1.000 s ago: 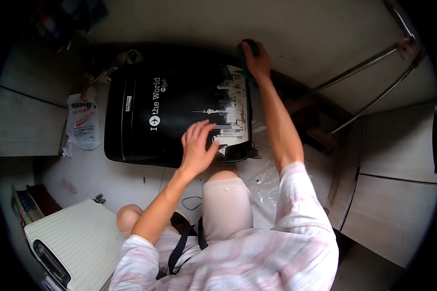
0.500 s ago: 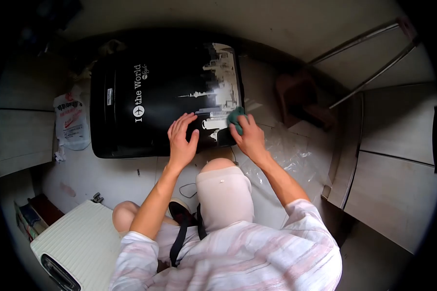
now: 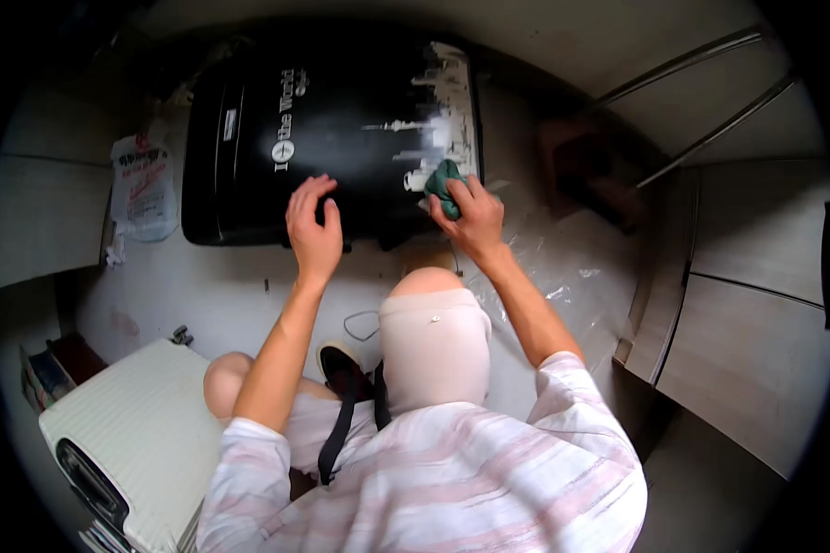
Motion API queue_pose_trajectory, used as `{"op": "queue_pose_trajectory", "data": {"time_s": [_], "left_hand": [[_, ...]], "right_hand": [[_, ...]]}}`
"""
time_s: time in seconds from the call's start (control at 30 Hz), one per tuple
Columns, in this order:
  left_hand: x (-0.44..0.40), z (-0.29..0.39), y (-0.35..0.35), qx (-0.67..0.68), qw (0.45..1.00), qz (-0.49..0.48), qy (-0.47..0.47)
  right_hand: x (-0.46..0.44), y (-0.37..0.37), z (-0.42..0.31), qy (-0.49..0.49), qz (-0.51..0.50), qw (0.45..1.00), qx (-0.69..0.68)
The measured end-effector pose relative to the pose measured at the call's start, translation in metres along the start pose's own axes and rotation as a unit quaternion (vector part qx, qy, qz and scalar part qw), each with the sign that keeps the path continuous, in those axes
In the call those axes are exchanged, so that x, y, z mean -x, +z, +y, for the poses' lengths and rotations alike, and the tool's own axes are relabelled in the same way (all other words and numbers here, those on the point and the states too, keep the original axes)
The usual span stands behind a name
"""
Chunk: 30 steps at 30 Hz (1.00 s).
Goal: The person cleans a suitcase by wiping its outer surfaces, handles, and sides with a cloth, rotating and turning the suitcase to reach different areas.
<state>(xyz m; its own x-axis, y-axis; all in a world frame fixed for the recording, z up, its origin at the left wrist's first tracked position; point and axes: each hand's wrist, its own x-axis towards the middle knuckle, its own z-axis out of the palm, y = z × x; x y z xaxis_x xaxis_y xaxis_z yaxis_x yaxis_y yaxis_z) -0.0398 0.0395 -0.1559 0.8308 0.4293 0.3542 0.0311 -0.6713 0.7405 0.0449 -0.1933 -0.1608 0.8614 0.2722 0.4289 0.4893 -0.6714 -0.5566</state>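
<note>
A black suitcase (image 3: 341,101) with white lettering and a pale city skyline print lies flat on the floor in front of me. My right hand (image 3: 478,217) grips a bunched dark green cloth (image 3: 444,189) at the suitcase's near right corner, over the skyline print. My left hand (image 3: 314,235) is at the near edge, left of the cloth, with thumb and fingers apart and nothing held. Whether its fingertips touch the suitcase, I cannot tell.
A white plastic bag (image 3: 145,189) lies left of the suitcase. At lower left stands a ribbed cream-white case (image 3: 148,415). Clear plastic sheeting (image 3: 563,276) covers floor at right, near a dark red object with metal rods (image 3: 682,69). Cabinets (image 3: 747,350) line the right side.
The suitcase appears higher in view. My left hand has shifted left and toward me along its near edge. My right hand has moved slightly left over the print, still with the cloth.
</note>
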Motion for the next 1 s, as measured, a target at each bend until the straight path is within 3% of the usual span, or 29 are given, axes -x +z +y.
{"op": "queue_pose_trajectory", "data": {"time_s": [0.07,0.1,0.17,0.2,0.23,0.3,0.37,0.43,0.47,0.5,0.57,0.6,0.7,0.8,0.9,0.97,1.0], "left_hand": [[-0.001,-0.004,0.002,-0.005,0.999,0.035,-0.013],[0.003,-0.001,0.004,-0.006,0.999,0.037,-0.022],[0.004,0.004,0.005,-0.024,0.999,0.009,0.036],[0.003,0.005,-0.001,-0.033,0.997,0.013,0.063],[-0.001,0.000,-0.008,-0.033,0.997,0.020,0.060],[-0.002,-0.012,-0.026,-0.006,0.997,0.078,0.024],[-0.002,-0.013,-0.027,-0.007,0.993,0.116,-0.034],[0.004,-0.014,-0.013,0.007,0.989,0.136,-0.056],[0.010,-0.023,-0.001,0.018,0.994,0.110,-0.023],[0.018,-0.020,0.007,-0.084,0.992,0.094,0.025],[0.027,-0.022,0.006,-0.105,0.990,0.061,0.065],[0.025,-0.034,-0.001,-0.084,0.993,0.053,0.070],[0.017,-0.063,-0.032,-0.083,0.986,0.146,0.014],[0.023,-0.087,-0.044,-0.068,0.972,0.211,-0.074],[0.034,-0.092,-0.041,-0.063,0.974,0.214,-0.039],[0.040,-0.095,-0.041,-0.057,0.979,0.193,-0.028],[0.042,-0.097,-0.042,-0.070,0.979,0.190,-0.011]], "right_hand": [[-0.010,-0.007,-0.005,-0.183,0.018,0.983,0.010],[-0.008,-0.005,0.003,-0.186,0.009,0.982,0.008],[-0.001,0.004,0.032,-0.333,-0.072,0.938,0.071],[0.005,-0.004,0.062,-0.361,-0.100,0.922,0.098],[0.005,-0.015,0.087,-0.335,-0.092,0.935,0.077],[-0.001,-0.049,0.113,-0.190,-0.132,0.963,0.136],[-0.009,-0.070,0.102,-0.153,-0.044,0.979,0.128],[-0.016,-0.059,0.049,-0.159,0.052,0.984,0.059],[-0.016,-0.048,0.019,-0.201,0.070,0.977,0.027],[-0.009,-0.033,0.002,-0.249,0.040,0.967,0.041],[0.008,0.012,0.014,-0.327,-0.070,0.936,0.110],[0.017,0.016,0.042,-0.356,-0.061,0.924,0.122],[0.010,-0.012,0.067,-0.284,-0.044,0.948,0.137],[0.024,-0.046,0.103,-0.145,-0.042,0.976,0.160],[0.030,-0.044,0.080,-0.164,0.017,0.981,0.105],[0.030,-0.023,0.023,-0.182,0.015,0.981,0.057],[0.031,-0.009,0.005,-0.251,-0.006,0.966,0.066]]}}
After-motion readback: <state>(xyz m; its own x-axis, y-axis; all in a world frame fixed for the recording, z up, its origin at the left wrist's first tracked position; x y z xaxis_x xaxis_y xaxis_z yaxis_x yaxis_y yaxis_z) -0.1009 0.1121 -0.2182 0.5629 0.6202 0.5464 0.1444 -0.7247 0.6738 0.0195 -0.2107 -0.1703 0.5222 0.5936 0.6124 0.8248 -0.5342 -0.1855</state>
